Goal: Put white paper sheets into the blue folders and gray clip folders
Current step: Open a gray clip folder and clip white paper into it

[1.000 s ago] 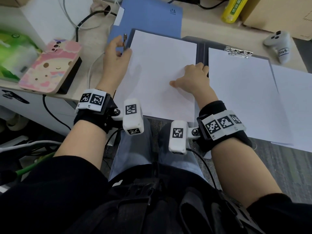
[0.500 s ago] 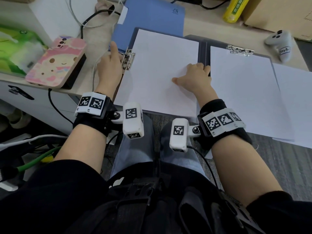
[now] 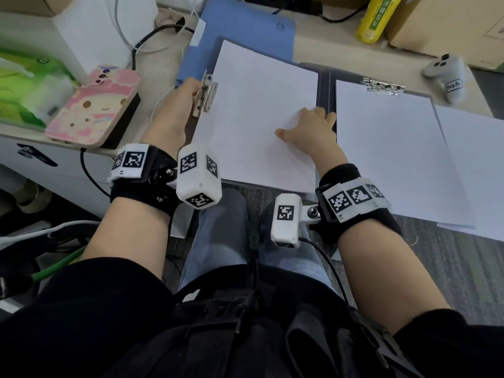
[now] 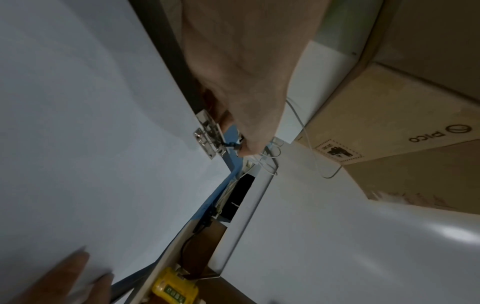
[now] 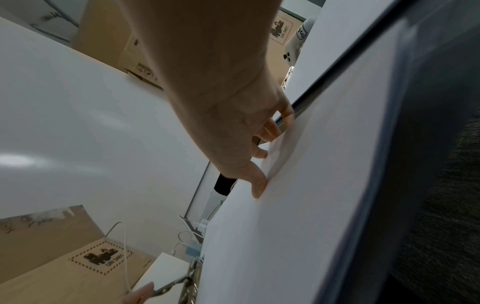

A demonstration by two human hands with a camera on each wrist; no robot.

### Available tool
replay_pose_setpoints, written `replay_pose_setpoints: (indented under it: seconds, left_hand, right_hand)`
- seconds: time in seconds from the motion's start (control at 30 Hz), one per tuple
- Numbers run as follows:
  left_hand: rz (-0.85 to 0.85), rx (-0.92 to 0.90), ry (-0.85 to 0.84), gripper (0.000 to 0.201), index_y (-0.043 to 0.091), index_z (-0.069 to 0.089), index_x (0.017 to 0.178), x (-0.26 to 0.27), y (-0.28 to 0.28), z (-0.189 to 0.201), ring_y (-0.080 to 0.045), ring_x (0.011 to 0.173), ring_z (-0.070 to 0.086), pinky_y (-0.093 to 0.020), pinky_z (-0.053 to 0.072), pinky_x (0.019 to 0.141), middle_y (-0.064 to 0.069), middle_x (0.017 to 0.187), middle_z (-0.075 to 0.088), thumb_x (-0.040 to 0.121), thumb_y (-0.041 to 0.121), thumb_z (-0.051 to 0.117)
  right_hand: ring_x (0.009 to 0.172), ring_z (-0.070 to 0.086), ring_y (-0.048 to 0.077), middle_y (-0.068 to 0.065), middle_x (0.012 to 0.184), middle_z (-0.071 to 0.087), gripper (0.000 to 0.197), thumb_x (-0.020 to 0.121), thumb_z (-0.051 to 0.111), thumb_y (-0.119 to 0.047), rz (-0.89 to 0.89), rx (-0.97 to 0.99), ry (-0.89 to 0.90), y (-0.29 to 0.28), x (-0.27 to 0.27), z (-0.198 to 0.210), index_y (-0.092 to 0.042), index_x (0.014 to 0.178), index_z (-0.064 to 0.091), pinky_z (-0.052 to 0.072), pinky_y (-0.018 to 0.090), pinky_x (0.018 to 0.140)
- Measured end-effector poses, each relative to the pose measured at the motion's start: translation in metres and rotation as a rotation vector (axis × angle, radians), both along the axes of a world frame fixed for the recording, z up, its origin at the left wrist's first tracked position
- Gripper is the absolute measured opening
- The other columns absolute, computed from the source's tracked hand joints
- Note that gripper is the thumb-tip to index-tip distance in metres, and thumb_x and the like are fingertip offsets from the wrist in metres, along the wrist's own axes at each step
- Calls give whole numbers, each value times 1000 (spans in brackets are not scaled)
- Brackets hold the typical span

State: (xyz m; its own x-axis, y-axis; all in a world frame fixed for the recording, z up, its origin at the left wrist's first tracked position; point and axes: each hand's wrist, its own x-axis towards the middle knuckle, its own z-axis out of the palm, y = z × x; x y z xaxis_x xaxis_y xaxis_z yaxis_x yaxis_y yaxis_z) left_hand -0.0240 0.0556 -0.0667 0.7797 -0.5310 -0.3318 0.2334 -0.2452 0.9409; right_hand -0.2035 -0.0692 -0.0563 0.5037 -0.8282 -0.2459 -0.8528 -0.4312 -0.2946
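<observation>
1. Our left hand [image 3: 183, 95] is at the metal clip [image 3: 206, 97] on the left edge of the gray clip folder [image 3: 323, 85], fingers pinching the clip's lever.
2. Our right hand [image 3: 311, 126] rests on the white paper sheet [image 3: 256, 105], fingers spread and pressing it flat against the folder, nothing gripped.
3. That sheet lies on the folder's left half, its left edge under the clip.
4. A second sheet [image 3: 387, 148] sits on the right half under its own clip [image 3: 381, 87].
5. The blue folder [image 3: 245, 31] lies on the worktop [image 3: 324, 42] behind, partly covered by the gray one.
6. A pink phone [image 3: 94, 105] sits off to the left.
</observation>
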Motion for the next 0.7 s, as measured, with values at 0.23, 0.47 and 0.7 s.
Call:
replay_pose_setpoints:
  seconds: [0.23,0.47,0.7]
  left_hand:
    - [-96,-85,55,20,18,65,89,-7,16,-2,-3,46,55,-15,43,50,4,70,60,93,32,51]
    - [-146,-89,-63,30,12,66,87,-13,21,-8,4,36,51,-7,35,36,13,46,62,97,3,39]
    - [-31,-70,-210,35,-3,57,123,-17,17,-15,-7,82,59,-7,48,65,-10,107,64,91,-5,42]
  right_hand:
    - [142,11,34,14,152,20,72,91,50,-50,6,-10,21,1,2,-3,-5,142,29,29,48,108]
    - [143,8,35,14,155,15,79,92,48,-52,4,-22,54,1,2,-6,-5,148,19,28,49,111]
    - [143,7,35,13,155,13,79,92,46,-53,1,-17,61,2,2,-7,-6,149,17,27,49,111]
